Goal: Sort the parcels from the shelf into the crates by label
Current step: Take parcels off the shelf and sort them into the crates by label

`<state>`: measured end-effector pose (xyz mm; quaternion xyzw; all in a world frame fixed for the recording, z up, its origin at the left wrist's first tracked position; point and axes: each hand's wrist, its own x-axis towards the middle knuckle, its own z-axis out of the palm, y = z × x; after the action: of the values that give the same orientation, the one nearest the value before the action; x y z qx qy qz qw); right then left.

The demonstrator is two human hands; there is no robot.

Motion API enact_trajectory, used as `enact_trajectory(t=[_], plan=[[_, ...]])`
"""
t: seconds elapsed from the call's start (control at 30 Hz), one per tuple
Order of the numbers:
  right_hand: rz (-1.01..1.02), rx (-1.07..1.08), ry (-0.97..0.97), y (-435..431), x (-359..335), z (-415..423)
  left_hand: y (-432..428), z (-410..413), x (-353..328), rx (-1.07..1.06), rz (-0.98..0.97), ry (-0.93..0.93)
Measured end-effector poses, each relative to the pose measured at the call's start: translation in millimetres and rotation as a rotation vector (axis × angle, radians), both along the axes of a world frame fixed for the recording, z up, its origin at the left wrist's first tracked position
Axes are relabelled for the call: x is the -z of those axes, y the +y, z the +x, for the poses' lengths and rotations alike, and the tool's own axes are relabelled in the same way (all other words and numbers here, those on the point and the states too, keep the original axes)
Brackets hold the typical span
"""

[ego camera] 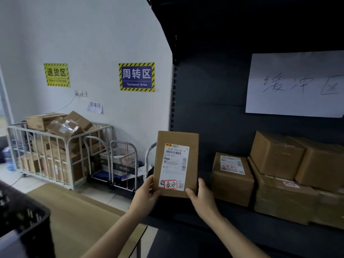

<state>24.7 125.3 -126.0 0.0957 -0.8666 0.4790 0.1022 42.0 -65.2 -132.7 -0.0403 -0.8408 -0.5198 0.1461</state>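
Note:
I hold a flat brown cardboard parcel (176, 162) upright in front of the dark shelf (204, 229), its white shipping label with a red-framed handwritten mark facing me. My left hand (147, 192) grips its lower left corner and my right hand (201, 196) grips its lower right corner. On the shelf to the right sit more brown parcels: a small labelled box (231, 180), a long box (283, 198) under two stacked boxes (275, 153). A black crate (28, 216) shows at the lower left edge.
A wooden table top (74, 216) lies below my arms. A metal cage cart (55, 157) full of cartons stands against the white wall, with folded trolleys and a white basket (121, 157) beside it. A white handwritten sign (296, 84) hangs on the shelf back.

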Motion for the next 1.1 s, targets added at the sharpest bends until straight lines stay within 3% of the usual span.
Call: enact_trajectory(t=[0.13,0.3,0.5,0.6,0.77,0.87,1.1], plan=[[0.040,-0.008,-0.033,-13,7,-3,-2,-6,5,-0.122,-0.194,-0.059],[0.068,-0.042,-0.111,-3,10,-4,-2,-7,6,-0.076,-0.307,-0.142],[0.078,0.000,-0.071,25,4,9,23,13,0,-0.357,-0.339,0.085],[0.119,0.076,0.082,46,-1,21,50,24,-5,-0.245,-0.371,0.258],[0.164,0.303,0.337,90,-12,38,111,10,-15,0.016,-0.316,0.253],[0.175,0.396,0.295,113,-15,39,144,-11,-23,0.066,-0.193,0.149],[0.037,0.308,-0.011,125,-22,27,181,-61,-41,0.103,0.223,-0.334]])
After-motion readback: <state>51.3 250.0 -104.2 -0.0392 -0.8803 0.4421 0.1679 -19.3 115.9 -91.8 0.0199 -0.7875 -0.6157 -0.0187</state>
